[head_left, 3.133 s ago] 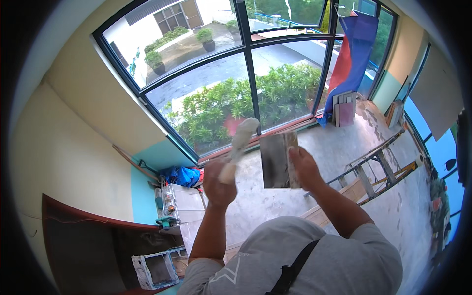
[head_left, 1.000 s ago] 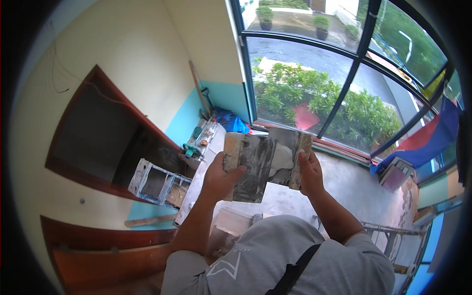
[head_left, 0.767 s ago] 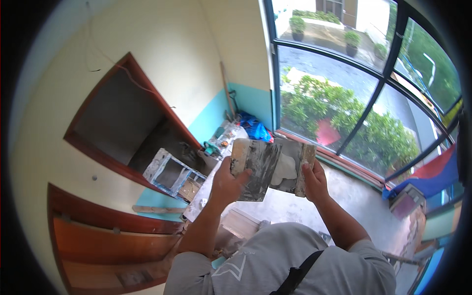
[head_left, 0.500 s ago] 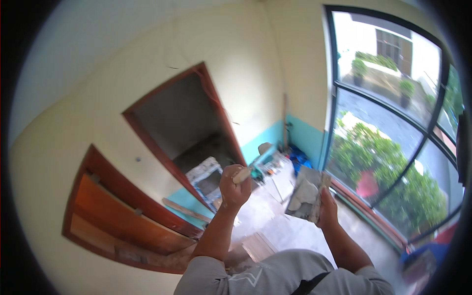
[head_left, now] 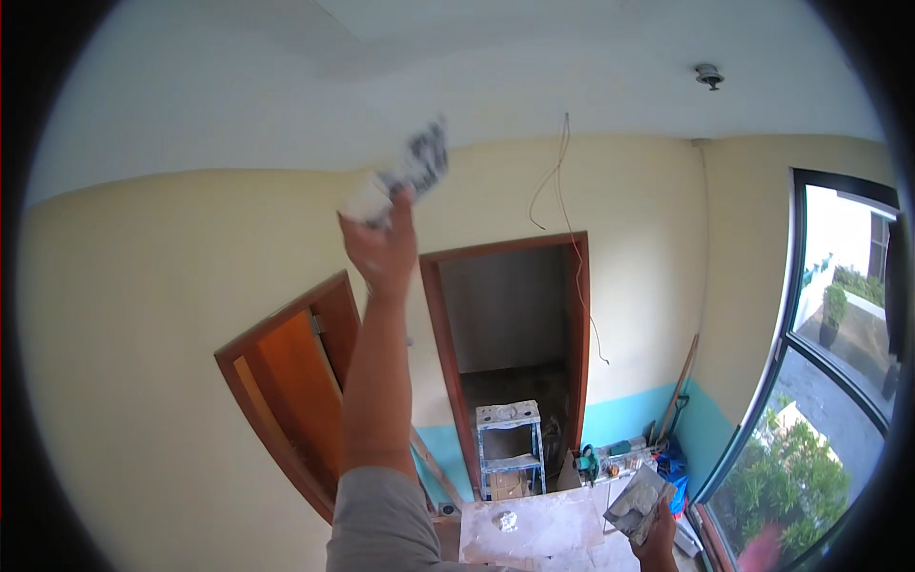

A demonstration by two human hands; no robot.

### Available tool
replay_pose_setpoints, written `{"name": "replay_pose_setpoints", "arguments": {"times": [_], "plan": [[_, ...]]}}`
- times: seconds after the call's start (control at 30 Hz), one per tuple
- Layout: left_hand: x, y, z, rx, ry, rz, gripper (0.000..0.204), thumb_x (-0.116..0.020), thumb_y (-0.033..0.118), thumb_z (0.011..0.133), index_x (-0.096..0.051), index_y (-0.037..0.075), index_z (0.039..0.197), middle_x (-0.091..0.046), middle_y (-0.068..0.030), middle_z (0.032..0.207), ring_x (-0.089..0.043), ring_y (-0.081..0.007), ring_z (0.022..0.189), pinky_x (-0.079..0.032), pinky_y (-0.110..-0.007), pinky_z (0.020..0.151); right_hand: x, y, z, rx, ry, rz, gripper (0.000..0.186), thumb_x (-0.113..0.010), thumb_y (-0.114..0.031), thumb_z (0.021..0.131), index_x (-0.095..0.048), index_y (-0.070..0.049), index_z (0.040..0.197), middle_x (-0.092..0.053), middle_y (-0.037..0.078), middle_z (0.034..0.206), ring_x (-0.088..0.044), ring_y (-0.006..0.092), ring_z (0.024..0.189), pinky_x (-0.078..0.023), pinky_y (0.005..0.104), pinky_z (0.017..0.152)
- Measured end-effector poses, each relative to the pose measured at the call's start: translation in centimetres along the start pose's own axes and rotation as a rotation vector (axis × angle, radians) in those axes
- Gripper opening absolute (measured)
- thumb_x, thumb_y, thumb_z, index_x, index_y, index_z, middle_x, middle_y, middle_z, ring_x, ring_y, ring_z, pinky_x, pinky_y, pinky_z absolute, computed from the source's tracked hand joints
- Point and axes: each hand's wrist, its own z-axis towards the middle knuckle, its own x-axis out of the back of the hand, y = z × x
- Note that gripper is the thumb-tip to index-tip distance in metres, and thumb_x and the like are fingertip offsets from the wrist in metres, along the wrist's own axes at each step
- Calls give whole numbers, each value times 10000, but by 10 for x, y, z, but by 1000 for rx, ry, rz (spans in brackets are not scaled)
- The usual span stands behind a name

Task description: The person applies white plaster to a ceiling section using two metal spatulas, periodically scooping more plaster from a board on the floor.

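Raised high in front of the ceiling, my left hand (head_left: pixel 383 253) is closed round a putty knife (head_left: pixel 425 157). Its wide blade is smeared with dark and white plaster and blurred by motion. Low on the right, my right hand (head_left: pixel 658 541) grips a flat grey plastering trowel (head_left: pixel 633 503), with some pale plaster on its face. The fingers of the right hand are partly hidden behind the trowel. Neither tool touches the wall, and whether the putty knife touches the ceiling I cannot tell.
A stained stepladder (head_left: pixel 507 439) stands in the brown-framed doorway (head_left: pixel 581 315). Below lies a pale board (head_left: pixel 553 526) with a white lump (head_left: pixel 507 521). Loose wires (head_left: pixel 560 172) hang from the ceiling. A green power tool (head_left: pixel 586 462), blue bag (head_left: pixel 675 458) and large window (head_left: pixel 786 334) are at right.
My view has tilted up toward the ceiling. The left hand has risen with the putty knife from chest level to overhead. The right hand still holds the trowel, now lower in view with less plaster showing.
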Motion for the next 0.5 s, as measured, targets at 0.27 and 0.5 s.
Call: {"name": "replay_pose_setpoints", "arguments": {"times": [0.27, 0.5], "plan": [[-1, -48, 163, -100, 154, -167, 627, -837, 219, 701, -528, -39, 1183, -637, -160, 1105, -619, -276, 1006, -468, -362, 893, -34, -16, -9, -50, 401, -28, 235, -479, -347, 993, -564, -141, 918, -478, -26, 651, -443, 97, 488, -397, 258, 395], [-9, -50, 219, -127, 55, -232, 643, -822, 259, 717, -520, -46, 1195, -640, -168, 1100, -620, -296, 1014, -467, -379, 900, -13, -5, 14, -64, 350, -1, 287, -445, -305, 1006, -518, -89, 1181, -585, 81, 1036, -601, 264, 959, -553, 468, 813]]}}
